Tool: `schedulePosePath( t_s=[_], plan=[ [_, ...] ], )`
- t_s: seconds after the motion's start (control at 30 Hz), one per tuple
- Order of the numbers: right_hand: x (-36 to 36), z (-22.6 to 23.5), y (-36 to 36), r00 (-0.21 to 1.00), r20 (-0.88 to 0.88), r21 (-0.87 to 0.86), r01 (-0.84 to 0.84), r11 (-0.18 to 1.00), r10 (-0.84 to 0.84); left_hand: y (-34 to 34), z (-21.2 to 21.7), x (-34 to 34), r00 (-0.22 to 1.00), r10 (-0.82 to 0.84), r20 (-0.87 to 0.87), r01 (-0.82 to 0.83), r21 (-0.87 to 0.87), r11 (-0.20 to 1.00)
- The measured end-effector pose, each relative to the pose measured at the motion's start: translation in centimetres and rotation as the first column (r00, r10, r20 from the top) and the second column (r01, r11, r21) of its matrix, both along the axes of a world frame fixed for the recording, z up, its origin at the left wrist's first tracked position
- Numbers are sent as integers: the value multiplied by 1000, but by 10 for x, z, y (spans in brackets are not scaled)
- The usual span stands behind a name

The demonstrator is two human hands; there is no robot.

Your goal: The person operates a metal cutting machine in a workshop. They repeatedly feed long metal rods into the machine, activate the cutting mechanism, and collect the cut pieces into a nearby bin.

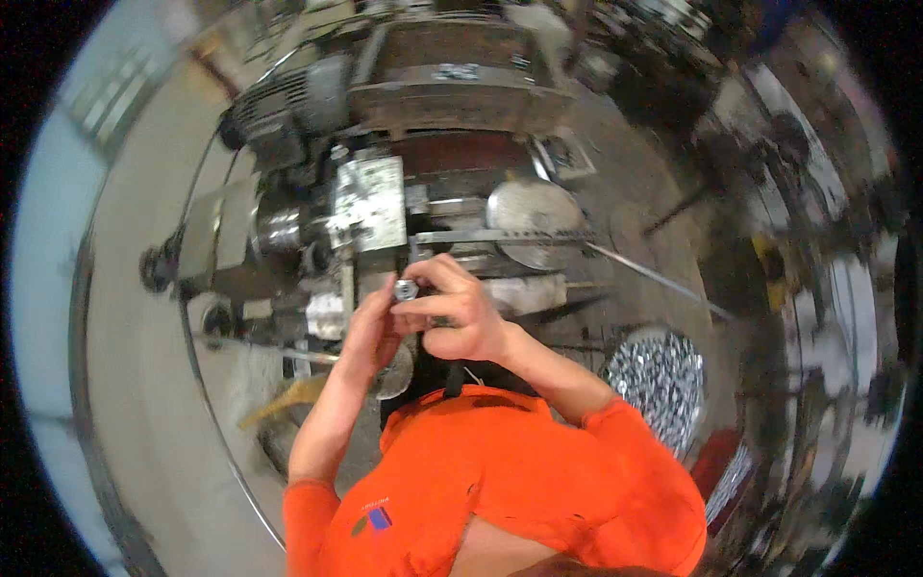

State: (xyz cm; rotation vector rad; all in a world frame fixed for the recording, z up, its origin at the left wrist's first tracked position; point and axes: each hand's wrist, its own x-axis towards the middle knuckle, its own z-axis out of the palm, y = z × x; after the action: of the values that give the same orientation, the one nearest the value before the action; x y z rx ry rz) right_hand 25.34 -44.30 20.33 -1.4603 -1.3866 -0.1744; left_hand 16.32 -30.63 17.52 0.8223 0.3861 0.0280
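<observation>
- Small metal nut [405, 288] sits pinched between both hands, just in front of the lathe [385, 207].
- Right hand [460, 313] grasps it by fingertips; left hand [370, 332] cups beside, touching.
- Likely light, rigid, slippery; best gripped across its flats.

Grey metal lathe [404, 163] across the upper middle, dark and worn, with a blocky pale tool post [370, 202] and a shiny chuck [279, 231] to its left. Round silver disc [534, 216] just right of the tool post. Round bin of glittering metal swarf [659, 380] lower right, near a thin steel rod [654, 279] slanting across the concrete floor [144, 288]. Orange shirt [510, 481] along the lower edge.
</observation>
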Motion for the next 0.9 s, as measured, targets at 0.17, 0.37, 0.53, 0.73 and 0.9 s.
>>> schedulePosePath(
  t_s=[0.17,0.37,0.53,0.73,0.9],
  plan=[
    [-13,-5,6,997,61,-201,-33,979,46,10,12,-16,996,65,58,-80,320,944],
    [-12,4,42,971,145,-363,-126,923,190,44,12,-30,992,115,54,-98,899,427],
    [15,12,102,927,222,-432,-186,882,304,105,55,-79,995,47,-85,78,986,146],
    [65,-23,207,919,377,-645,172,744,115,178,60,-211,734,644,-216,410,896,-168],
    [74,-34,231,985,142,-689,24,725,102,185,-5,-321,543,769,-338,586,808,-60]
  ],
)
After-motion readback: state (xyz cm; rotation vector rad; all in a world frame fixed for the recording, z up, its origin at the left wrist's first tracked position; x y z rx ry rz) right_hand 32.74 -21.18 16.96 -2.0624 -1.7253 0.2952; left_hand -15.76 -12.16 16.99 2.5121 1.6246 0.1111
